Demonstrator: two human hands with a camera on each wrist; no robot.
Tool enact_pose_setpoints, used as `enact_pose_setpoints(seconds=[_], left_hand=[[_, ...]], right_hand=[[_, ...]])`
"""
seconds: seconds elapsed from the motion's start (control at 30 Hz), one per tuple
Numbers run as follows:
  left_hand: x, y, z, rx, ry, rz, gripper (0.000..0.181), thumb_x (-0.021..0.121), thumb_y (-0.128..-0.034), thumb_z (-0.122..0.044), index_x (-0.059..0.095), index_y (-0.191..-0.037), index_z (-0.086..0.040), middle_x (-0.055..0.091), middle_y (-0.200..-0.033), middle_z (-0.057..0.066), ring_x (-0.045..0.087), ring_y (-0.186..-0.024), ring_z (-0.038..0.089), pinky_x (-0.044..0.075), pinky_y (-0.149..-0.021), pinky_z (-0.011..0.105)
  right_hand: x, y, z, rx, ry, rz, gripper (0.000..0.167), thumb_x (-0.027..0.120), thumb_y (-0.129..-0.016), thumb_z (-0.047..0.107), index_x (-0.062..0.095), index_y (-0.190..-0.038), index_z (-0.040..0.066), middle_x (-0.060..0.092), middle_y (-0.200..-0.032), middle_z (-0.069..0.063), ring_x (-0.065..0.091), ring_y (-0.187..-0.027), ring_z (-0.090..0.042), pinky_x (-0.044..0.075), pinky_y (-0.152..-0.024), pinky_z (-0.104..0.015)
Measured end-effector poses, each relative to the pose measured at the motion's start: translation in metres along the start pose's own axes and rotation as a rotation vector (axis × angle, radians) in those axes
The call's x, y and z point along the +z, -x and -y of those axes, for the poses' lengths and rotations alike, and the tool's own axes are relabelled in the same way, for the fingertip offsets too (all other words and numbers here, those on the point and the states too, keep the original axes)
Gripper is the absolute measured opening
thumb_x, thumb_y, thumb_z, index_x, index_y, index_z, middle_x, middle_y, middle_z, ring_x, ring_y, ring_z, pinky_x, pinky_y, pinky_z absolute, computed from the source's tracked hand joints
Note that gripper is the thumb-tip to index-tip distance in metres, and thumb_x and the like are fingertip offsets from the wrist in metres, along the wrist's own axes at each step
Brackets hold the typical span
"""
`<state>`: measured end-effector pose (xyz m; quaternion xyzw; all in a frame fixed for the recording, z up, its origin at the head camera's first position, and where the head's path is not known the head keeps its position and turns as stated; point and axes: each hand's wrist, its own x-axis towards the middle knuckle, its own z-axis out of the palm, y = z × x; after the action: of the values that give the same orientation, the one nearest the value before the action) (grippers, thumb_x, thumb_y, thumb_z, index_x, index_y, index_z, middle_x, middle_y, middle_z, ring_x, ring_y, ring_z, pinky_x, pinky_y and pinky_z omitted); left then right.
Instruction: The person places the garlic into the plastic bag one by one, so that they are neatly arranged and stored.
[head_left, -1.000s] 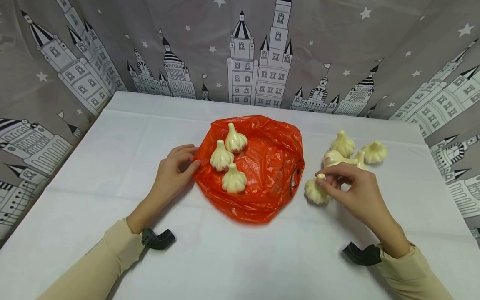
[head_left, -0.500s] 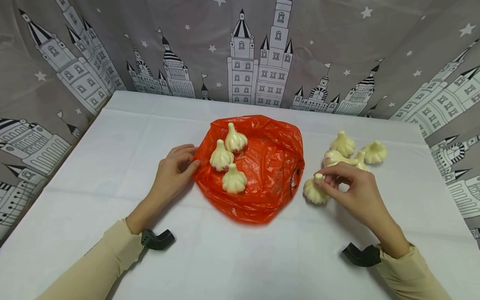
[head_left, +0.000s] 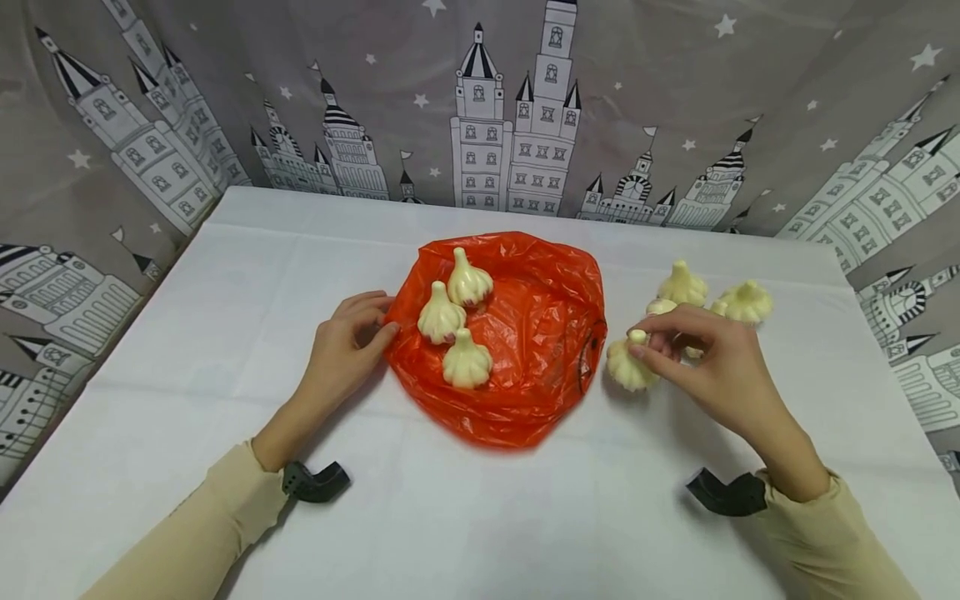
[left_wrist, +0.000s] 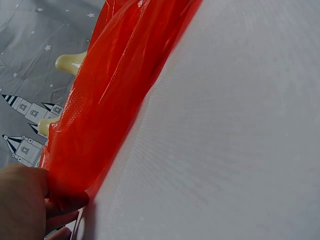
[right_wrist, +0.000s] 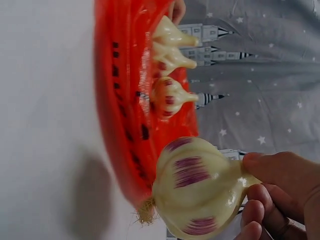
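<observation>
The red plastic bag (head_left: 525, 325) lies spread and rolled open, with three garlic bulbs (head_left: 467, 360) on its left part. My left hand (head_left: 341, 346) pinches the bag's left edge between thumb and fingers; in the left wrist view the fingers (left_wrist: 65, 202) are partly behind the red plastic (left_wrist: 95, 110). My right hand (head_left: 712, 358) pinches a garlic bulb (head_left: 628, 367) by its stem, just right of the bag. The right wrist view shows that bulb (right_wrist: 192, 187), purple-streaked with roots at its base, held by thumb and fingers (right_wrist: 280, 170) off the white surface.
Several more garlic bulbs (head_left: 682, 285) lie at the right, behind my right hand and partly hidden by it. The white-covered table (head_left: 480, 517) ends at a grey curtain (head_left: 420, 50) printed with castles and stars.
My right hand has raised the pinched garlic bulb slightly from the table, and it now hides more of the bulbs behind it. The left hand keeps its place at the bag's edge.
</observation>
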<state>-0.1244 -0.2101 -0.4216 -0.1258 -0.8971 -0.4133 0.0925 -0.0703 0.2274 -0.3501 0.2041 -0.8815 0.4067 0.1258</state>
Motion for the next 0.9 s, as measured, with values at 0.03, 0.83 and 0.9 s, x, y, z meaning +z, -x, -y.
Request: enact_pose_setpoints(seconds=[0.03, 0.83, 0.9], left_hand=[[0.000, 0.000, 0.000, 0.000, 0.001, -0.001, 0.014, 0.067, -0.0986, -0.008, 0.074, -0.088, -0.002, 0.070, -0.134, 0.019, 0.055, -0.139, 0.035, 0.040, -0.118, 0.062], [0.000, -0.001, 0.001, 0.002, 0.004, -0.006, 0.014, 0.068, -0.0985, -0.009, 0.074, -0.089, -0.002, 0.070, -0.135, 0.020, 0.055, -0.139, 0.035, 0.038, -0.118, 0.065], [0.000, -0.001, 0.000, -0.001, 0.006, -0.004, 0.014, 0.068, -0.0987, -0.010, 0.074, -0.089, -0.002, 0.070, -0.135, 0.020, 0.055, -0.139, 0.036, 0.038, -0.118, 0.065]], right_hand=[[0.000, -0.003, 0.002, -0.003, -0.005, 0.005, 0.027, 0.089, -0.080, 0.000, 0.081, -0.100, 0.016, 0.067, -0.083, 0.009, 0.060, -0.074, -0.005, 0.051, -0.064, -0.013], [0.041, -0.064, 0.018, 0.014, -0.069, 0.085, 0.014, 0.087, -0.087, 0.015, 0.080, -0.099, 0.012, 0.066, -0.081, 0.002, 0.061, -0.077, -0.012, 0.055, -0.069, -0.020], [0.045, -0.068, 0.020, 0.014, -0.065, 0.094, 0.014, 0.088, -0.087, 0.016, 0.080, -0.099, 0.012, 0.067, -0.081, 0.002, 0.062, -0.075, -0.013, 0.055, -0.069, -0.021]])
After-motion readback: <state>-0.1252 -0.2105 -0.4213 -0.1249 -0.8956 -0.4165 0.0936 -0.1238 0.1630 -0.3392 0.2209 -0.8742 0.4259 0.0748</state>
